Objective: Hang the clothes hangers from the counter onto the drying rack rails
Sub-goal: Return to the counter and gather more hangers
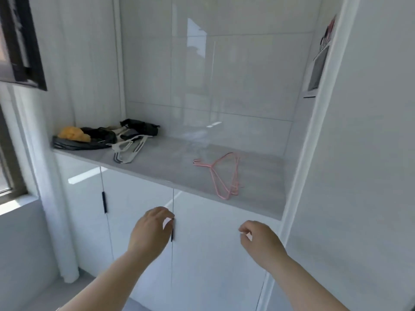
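Note:
A small stack of thin pink wire hangers [225, 173] lies on the grey counter [170, 167] toward its right side, hooks pointing left. A bundle of white and grey hangers [128, 148] lies further left on the same counter. Both my hands hover below the counter's front edge, in front of the cabinet doors. My left hand [151, 231] has loosely curled fingers and holds nothing. My right hand [260, 242] is likewise loosely curled and empty, below the pink hangers. No drying rack is in view.
A black bag with something yellow [74, 134] and dark items [140, 126] sit at the counter's back left. White cabinet doors with black handles [104, 202] stand below. A glossy tiled wall is behind; a white side panel [314, 131] bounds the right; a window is at left.

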Available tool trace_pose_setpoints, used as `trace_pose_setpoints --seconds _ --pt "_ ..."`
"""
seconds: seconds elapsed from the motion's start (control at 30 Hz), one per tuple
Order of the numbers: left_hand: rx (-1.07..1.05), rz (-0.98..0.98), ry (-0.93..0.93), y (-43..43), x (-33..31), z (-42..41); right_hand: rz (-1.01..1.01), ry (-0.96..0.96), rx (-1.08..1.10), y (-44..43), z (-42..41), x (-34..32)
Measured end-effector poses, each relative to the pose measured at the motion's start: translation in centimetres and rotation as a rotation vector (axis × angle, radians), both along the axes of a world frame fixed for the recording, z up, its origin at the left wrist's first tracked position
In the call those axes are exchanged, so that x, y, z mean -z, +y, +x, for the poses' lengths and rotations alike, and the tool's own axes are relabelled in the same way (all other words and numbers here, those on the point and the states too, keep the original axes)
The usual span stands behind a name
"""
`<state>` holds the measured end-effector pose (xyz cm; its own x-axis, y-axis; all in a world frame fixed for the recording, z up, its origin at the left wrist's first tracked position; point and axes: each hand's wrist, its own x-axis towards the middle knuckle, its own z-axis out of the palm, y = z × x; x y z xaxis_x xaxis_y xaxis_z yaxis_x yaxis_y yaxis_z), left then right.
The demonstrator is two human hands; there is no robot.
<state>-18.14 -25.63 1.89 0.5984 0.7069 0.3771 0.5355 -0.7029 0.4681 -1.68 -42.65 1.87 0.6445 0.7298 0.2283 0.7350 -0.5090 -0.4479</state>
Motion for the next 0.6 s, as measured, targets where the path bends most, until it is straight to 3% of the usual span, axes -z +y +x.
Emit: trace_pose_setpoints --seconds 0.2,0.3,0.5,0.6 --pt "0.076 -0.061 0.103 7.7 1.4 9.1 0.034 -0.099 0.122 10.1 5.9 0.9" --pt "0.130 -0.012 0.193 10.7 1.8 12.8 0.177 -0.229 0.086 13.2 7.0 1.9" --pt "0.140 0.147 0.419 15.2 4.2 16.6 0.021 -0.332 0.100 16.5 9.3 2.8" --pt "0.161 0.213 0.409 16.0 6.0 17.1 0.021 -0.360 0.115 18.1 10.8 3.8"
